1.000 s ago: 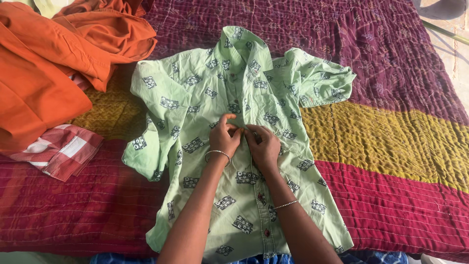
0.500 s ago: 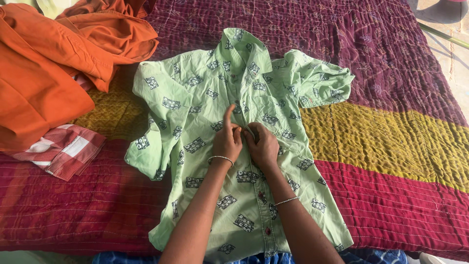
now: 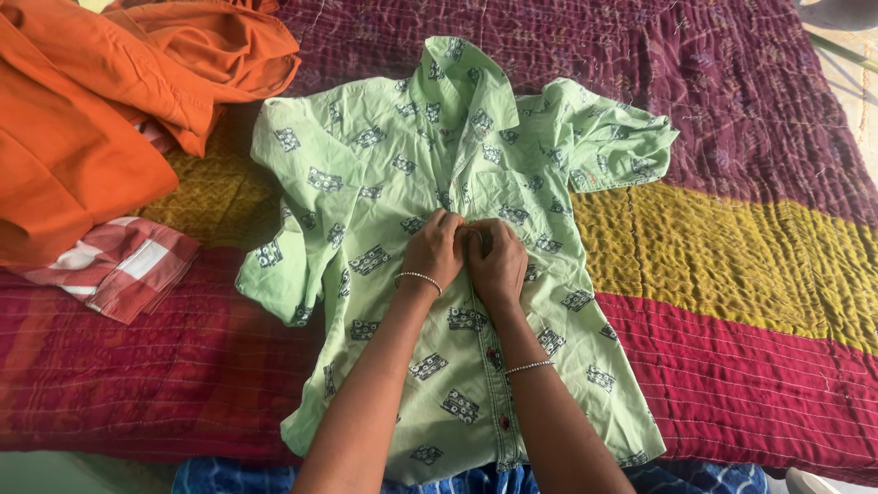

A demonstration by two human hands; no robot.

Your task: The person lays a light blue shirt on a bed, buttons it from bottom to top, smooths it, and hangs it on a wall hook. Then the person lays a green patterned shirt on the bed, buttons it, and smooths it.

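A light green short-sleeved cotton shirt with dark block prints (image 3: 384, 183) lay flat, front up, on a quilted maroon-and-mustard bed cover (image 3: 732, 247). Our left hand (image 3: 435, 249) and right hand (image 3: 498, 259) were both pinched closed on its button placket at mid-chest. The fabric seemed soft, light and limp, best gripped at its edges.

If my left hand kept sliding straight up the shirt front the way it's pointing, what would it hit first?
Probably just more of the green shirt: the left hand points up the placket toward the collar. Nothing else lies in that line.
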